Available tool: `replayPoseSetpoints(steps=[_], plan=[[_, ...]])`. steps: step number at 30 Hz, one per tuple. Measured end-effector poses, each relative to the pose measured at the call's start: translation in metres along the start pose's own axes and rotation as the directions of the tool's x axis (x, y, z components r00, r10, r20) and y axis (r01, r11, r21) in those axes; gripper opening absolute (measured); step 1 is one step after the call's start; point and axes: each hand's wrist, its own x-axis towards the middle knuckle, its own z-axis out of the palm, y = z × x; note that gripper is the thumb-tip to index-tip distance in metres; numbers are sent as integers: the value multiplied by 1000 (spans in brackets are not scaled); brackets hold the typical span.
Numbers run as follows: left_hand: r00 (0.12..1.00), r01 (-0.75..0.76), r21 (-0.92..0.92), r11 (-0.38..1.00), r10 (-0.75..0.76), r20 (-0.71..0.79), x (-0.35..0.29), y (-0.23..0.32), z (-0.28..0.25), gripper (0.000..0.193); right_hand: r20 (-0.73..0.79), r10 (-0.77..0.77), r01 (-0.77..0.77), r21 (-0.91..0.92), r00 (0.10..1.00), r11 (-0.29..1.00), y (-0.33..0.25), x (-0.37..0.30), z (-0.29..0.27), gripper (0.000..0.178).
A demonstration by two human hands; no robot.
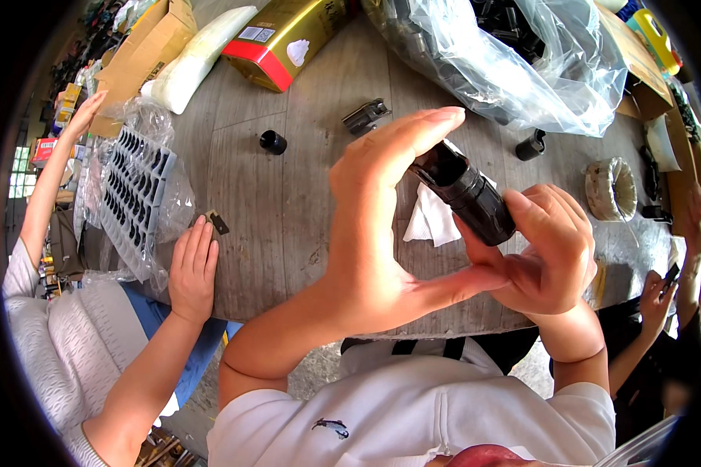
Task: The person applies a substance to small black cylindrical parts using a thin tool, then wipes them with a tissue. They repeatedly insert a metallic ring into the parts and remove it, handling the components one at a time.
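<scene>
My right hand [553,245] grips a black plastic tube-shaped part [475,204] near its lower end, between thumb and fingers. The part is tilted, its open end pointing up and to the left. My left hand [366,226] curves around in a wide C, fingers stretched past the open end, thumb reaching across to my right fingers. The tube's open end lies close against the left fingers; whether they press on it I cannot tell. Beneath, a white tissue [431,218] lies on the wooden table [249,187].
Loose black parts [273,142] [366,116] [531,145] lie around. A clear bag [553,101] of black pieces, a gold-red box [284,47] and a tape roll [611,190] stand farther off. At left, a co-worker's hand [194,268] rests by a tray [136,202]; another person sits at right.
</scene>
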Motion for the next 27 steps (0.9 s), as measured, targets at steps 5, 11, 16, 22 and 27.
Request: replayPoseSetpoints(steps=[5,11,16,22,27], plan=[[998,48,-95,994,-51,-31,-3,4,5,97,-67,-177,175,-37,982,984,4,-6,5,40],[994,15,-280,960,-43,-96,-2,3,8,81,-44,-226,226,8,973,974,2,-5,4,47],[996,-59,-323,944,33,-87,-2,-4,6,75,-112,-178,188,92,978,978,3,-6,12,45],[989,-149,-183,972,147,-24,7,-5,-7,71,86,-75,44,320,993,946,10,12,-7,55],[986,-132,-152,979,146,85,8,3,-13,69,197,24,-115,464,980,879,21,20,-4,82]])
